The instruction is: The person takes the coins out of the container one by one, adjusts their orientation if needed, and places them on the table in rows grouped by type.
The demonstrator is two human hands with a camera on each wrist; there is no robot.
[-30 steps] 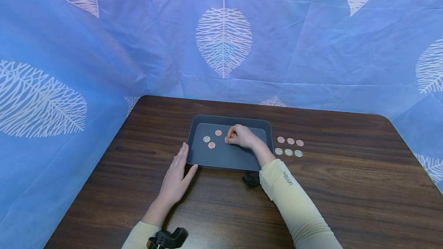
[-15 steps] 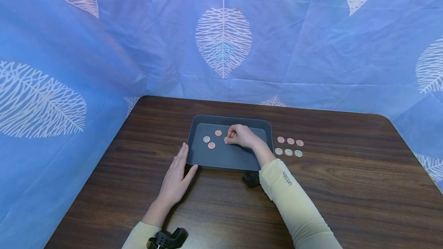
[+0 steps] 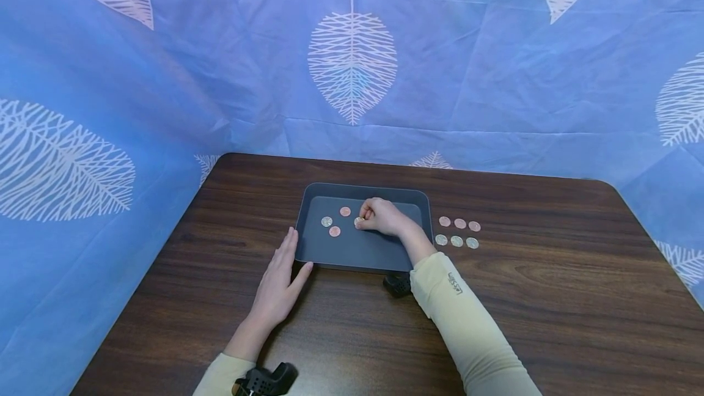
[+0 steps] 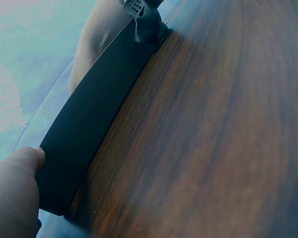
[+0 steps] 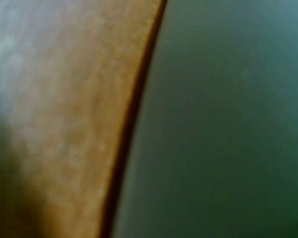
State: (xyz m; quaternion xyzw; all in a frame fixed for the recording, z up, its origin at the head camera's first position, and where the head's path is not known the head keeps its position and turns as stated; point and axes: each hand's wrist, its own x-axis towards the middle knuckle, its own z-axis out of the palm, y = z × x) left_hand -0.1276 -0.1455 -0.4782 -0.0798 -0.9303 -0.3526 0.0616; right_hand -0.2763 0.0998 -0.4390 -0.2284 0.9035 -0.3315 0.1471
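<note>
Little is shifting since the earlier frame: a coin [image 3: 359, 220] is showing slightly more at the fingertips of the right hand [image 3: 382, 216], which is pinching it. Inside the tray [image 3: 352, 255], the coin is sitting left of that nearer hand's knuckles, offering no long axis. Fingers extended, the left hand [image 3: 277, 283] is touching the tray's near-left corner.

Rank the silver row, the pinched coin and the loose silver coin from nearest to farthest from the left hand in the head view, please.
1. Loose silver coin: left half of the tray.
2. Pinched coin: mid-tray, in the right hand.
3. Silver row: on the table, right of the tray.
</note>
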